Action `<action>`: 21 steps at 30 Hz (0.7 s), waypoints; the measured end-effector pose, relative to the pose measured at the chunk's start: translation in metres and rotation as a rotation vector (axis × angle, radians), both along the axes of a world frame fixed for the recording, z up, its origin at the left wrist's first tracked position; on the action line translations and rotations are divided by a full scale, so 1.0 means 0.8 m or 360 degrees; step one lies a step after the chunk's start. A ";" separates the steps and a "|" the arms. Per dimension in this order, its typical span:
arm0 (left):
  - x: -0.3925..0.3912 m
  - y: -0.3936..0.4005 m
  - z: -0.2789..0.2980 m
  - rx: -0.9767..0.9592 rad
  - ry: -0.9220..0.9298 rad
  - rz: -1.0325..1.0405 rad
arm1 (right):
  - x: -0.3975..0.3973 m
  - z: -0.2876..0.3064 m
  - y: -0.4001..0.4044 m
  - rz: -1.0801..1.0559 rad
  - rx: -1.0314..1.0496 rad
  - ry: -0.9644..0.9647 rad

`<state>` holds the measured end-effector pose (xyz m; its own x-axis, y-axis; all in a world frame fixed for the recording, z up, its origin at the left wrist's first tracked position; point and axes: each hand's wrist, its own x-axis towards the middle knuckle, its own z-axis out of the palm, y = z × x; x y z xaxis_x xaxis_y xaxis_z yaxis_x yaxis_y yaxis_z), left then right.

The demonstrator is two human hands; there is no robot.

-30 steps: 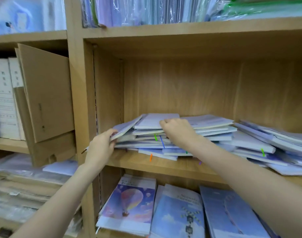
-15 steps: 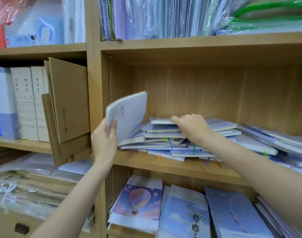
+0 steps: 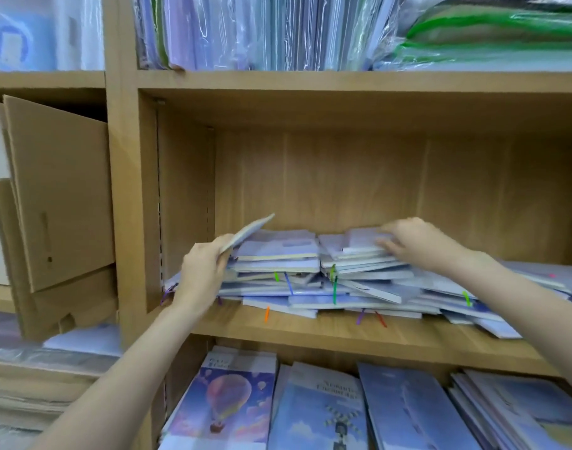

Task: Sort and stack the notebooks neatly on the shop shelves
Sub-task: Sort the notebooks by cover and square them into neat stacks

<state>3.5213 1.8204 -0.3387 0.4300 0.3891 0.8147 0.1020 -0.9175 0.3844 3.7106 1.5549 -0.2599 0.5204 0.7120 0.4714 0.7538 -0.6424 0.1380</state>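
1. While the left hand is pinching 1 thin notebook between thumb and fingers and holding it tilted above the left end of the heap, the sorting is looking only partly done.
2. On the middle shelf, 2 short stacks are sitting side by side on top of the pile and looking fairly squared, so a start is showing there.
3. Beneath and to the right, the loose notebooks are lying fanned and skewed, some overhanging toward the shelf's front edge, with coloured ribbon markers sticking out (these are still needing sorting, I judge).
4. The right hand is resting on the right stack with fingers slightly curled over its top covers; motion blur is hiding whether it is actually gripping one, so I cannot tell.
5. Remaining, as I am judging it: placing the held notebook, then gathering and aligning the sprawled ones.
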 end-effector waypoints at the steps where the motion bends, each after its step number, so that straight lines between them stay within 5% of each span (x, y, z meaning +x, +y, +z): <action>1: 0.009 0.001 0.001 -0.0018 0.0177 -0.0048 | -0.005 0.000 0.008 0.0142 -0.0021 0.0021; 3: 0.021 0.000 0.004 -0.0037 0.0592 0.0041 | -0.014 -0.009 0.025 0.0232 -0.0286 0.0035; 5: 0.034 -0.009 0.006 0.0295 0.0723 0.0202 | -0.015 -0.031 0.036 0.0090 -0.0514 -0.0153; 9: 0.068 -0.043 -0.015 0.1119 0.0669 0.0170 | -0.010 -0.083 0.023 0.0212 -0.0167 -0.0694; 12: 0.089 -0.053 -0.032 0.1203 0.0563 0.0267 | -0.009 -0.121 0.010 0.0612 0.0101 -0.0926; 16: 0.100 -0.033 -0.028 0.1314 0.0339 0.0187 | -0.025 -0.152 0.027 0.0770 0.0046 -0.0685; 21: 0.096 -0.011 -0.014 0.1547 0.0632 0.0249 | -0.039 -0.149 0.089 0.0488 -0.0137 -0.0325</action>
<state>3.5977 1.8116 -0.3500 0.7349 -0.2802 0.6176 0.2026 -0.7784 -0.5942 3.6797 1.6260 -0.3787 0.1781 0.8617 0.4752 0.8607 -0.3705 0.3491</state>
